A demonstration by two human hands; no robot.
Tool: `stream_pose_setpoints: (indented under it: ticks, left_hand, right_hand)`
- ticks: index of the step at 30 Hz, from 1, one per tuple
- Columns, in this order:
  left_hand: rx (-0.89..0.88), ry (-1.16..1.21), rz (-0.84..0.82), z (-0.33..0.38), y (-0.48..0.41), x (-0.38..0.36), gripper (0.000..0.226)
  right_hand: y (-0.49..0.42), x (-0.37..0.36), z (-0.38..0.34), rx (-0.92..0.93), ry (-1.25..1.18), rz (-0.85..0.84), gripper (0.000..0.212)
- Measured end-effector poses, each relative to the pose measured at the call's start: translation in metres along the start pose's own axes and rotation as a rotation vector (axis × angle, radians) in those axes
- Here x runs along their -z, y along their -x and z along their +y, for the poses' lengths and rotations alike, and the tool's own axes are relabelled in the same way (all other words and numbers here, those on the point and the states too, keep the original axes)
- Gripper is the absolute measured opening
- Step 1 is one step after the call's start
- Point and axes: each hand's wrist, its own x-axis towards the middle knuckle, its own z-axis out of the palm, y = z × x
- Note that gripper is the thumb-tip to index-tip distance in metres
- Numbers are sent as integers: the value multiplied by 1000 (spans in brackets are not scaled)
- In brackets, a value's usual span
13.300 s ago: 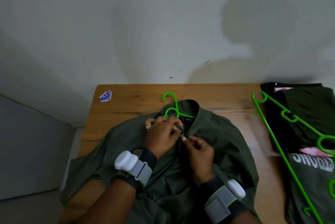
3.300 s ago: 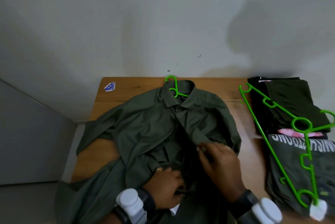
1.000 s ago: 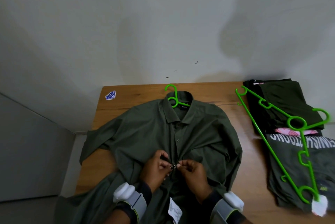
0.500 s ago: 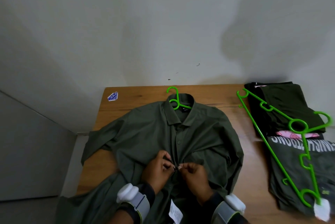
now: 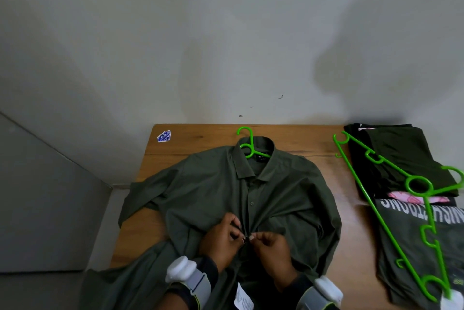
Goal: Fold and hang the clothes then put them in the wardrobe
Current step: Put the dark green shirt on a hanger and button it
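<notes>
I see a dark olive-green shirt (image 5: pixel 213 191) on a bright green hanger (image 5: pixel 247 144), a brown wooden table (image 5: pixel 301 139), and a blue-and-white sticker (image 5: pixel 164 136) (diamond-shaped) by a grey-white wall (image 5: pixel 226 33).

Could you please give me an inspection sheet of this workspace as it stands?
Surface: wooden table, set against the wall.
Job's things: dark green shirt lies face up with a green hanger in its collar, front closed down to the hands; folded clothes at the right, spare green hangers lying on them.
Clutter: blue sticker at the table's far left corner; white tag at the shirt's near edge.
Grips: left grip and right grip pinch the shirt's front at a lower button; strapped devices on both wrists.
Cables: nothing seen.
Surroundings: plain wall; grey panel at the left.
</notes>
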Motion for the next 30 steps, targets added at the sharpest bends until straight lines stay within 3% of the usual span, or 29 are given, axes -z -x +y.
stream_pose_setpoints:
  ticks: [4, 8, 16, 19, 30]
  left_hand:
    - [7, -5, -6, 1, 1, 1, 32]
    - [8, 28, -7, 0, 0, 0, 31]
    - [-32, 39, -44, -2, 1, 5, 30]
    - [-42, 61, -57, -4, 0, 7, 30]
    - [-24, 180, -62, -13, -1, 7, 33]
  right_hand:
    - [3, 0, -1, 52, 119, 35, 8]
    - [4, 3, -1, 89, 237, 124, 10]
    - [8, 9, -21, -221, -143, -123, 12]
    - [7, 11, -23, -260, -157, -132, 6]
    - [3, 21, -26, -250, -69, -225, 17]
